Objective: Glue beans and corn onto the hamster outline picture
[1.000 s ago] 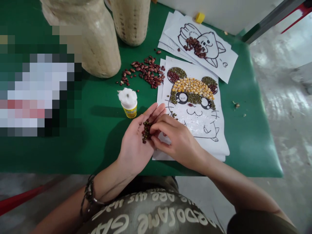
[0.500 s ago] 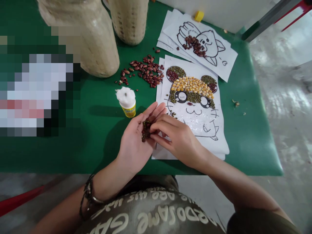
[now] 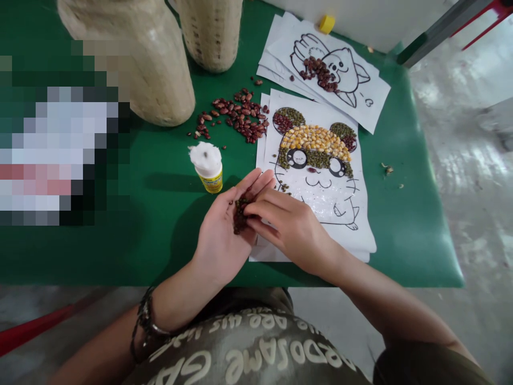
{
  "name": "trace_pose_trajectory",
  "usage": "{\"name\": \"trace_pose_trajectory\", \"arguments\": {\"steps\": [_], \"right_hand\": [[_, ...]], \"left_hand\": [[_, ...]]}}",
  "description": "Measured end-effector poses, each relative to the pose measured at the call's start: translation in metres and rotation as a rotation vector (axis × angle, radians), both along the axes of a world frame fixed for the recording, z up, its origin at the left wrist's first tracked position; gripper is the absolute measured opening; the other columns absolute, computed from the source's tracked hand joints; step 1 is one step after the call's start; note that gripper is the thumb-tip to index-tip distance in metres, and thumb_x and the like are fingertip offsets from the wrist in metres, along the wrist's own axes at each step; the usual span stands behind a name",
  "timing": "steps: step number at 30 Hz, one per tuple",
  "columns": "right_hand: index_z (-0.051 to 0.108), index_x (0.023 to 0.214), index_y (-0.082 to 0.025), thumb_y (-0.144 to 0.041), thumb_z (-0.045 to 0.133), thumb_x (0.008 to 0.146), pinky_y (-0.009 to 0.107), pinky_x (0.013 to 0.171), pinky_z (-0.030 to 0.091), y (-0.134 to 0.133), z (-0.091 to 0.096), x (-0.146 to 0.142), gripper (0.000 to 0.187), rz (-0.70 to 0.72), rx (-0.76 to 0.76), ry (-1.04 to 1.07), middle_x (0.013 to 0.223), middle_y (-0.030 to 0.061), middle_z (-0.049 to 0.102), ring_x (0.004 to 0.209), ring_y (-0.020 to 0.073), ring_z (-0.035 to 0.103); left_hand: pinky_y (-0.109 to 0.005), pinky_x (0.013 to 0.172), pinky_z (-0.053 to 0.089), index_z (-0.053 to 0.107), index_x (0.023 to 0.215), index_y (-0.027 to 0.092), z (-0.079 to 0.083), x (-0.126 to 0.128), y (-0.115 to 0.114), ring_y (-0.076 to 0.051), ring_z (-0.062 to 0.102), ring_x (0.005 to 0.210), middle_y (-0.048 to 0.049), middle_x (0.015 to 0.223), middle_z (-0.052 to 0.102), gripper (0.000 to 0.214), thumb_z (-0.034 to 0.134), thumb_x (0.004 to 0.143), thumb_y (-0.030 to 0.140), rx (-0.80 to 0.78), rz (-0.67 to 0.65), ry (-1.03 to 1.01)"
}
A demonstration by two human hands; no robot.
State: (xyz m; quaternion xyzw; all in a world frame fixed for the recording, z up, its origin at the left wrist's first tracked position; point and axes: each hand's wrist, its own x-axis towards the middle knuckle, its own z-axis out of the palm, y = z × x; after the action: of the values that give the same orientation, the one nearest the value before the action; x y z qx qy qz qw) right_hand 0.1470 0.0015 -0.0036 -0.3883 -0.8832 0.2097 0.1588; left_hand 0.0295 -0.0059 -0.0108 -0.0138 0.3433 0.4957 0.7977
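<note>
A small heap of mixed green and dark red beans (image 3: 239,216) lies in the cupped palm of my left hand (image 3: 222,235), which is turned upward. The fingertips of my right hand (image 3: 290,222) are pinched together in that heap; the beans between them are mostly hidden. Just beyond both hands lies a paper with a hamster drawing (image 3: 324,206), partly under my right hand. Yellow corn kernels (image 3: 316,139) cover its forehead, and green mung beans (image 3: 318,160) fill the band around its eyes. Both ears hold green and red beans. The drawing's lower body has a shiny wet surface.
An uncapped white and yellow glue bottle (image 3: 208,168) stands left of the paper. Loose red speckled beans (image 3: 244,115) are scattered behind it. Two large jars (image 3: 160,69) stand at the back left. More drawings (image 3: 352,80), one with beans, lie at the back right on the green table (image 3: 417,214).
My right fingertips have shifted slightly left and deeper into the beans in my left palm. The rest of the scene stays nearly as it was.
</note>
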Motion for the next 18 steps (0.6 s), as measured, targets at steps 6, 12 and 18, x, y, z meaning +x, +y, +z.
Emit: {"name": "trace_pose_trajectory", "arguments": {"steps": [6, 12, 18], "right_hand": [[0.057, 0.077, -0.014, -0.013, 0.048, 0.079, 0.02, 0.059, 0.043, 0.001, 0.001, -0.003, 0.009, -0.093, -0.031, 0.147, 0.075, 0.0017, 0.053, 0.065, 0.0082, 0.048], [0.057, 0.075, -0.017, -0.01, 0.052, 0.072, 0.019, 0.052, 0.039, 0.004, 0.002, -0.004, 0.009, -0.177, -0.141, 0.301, 0.072, -0.0015, 0.057, 0.057, 0.0058, 0.044], [0.059, 0.079, -0.016, -0.015, 0.054, 0.076, 0.018, 0.049, 0.038, 0.013, 0.015, 0.018, 0.006, -0.286, -0.182, 0.306, 0.071, -0.0012, 0.059, 0.054, 0.0057, 0.046]], "left_hand": [[-0.029, 0.098, 0.037, 0.06, 0.098, 0.014, 0.001, 0.0, 0.002, -0.016, 0.051, 0.113, -0.0049, 0.115, 0.061, 0.03, 0.033, 0.085, 0.018, -0.012, 0.027, -0.048], [-0.025, 0.097, 0.039, 0.062, 0.094, 0.017, 0.002, 0.0, 0.003, -0.016, 0.048, 0.116, -0.004, 0.115, 0.061, 0.035, 0.028, 0.086, 0.019, -0.031, -0.002, -0.045], [-0.024, 0.094, 0.043, 0.058, 0.106, 0.013, 0.006, 0.001, 0.003, -0.014, 0.055, 0.108, -0.0055, 0.108, 0.065, 0.036, 0.029, 0.085, 0.018, -0.074, 0.053, -0.047]]}}
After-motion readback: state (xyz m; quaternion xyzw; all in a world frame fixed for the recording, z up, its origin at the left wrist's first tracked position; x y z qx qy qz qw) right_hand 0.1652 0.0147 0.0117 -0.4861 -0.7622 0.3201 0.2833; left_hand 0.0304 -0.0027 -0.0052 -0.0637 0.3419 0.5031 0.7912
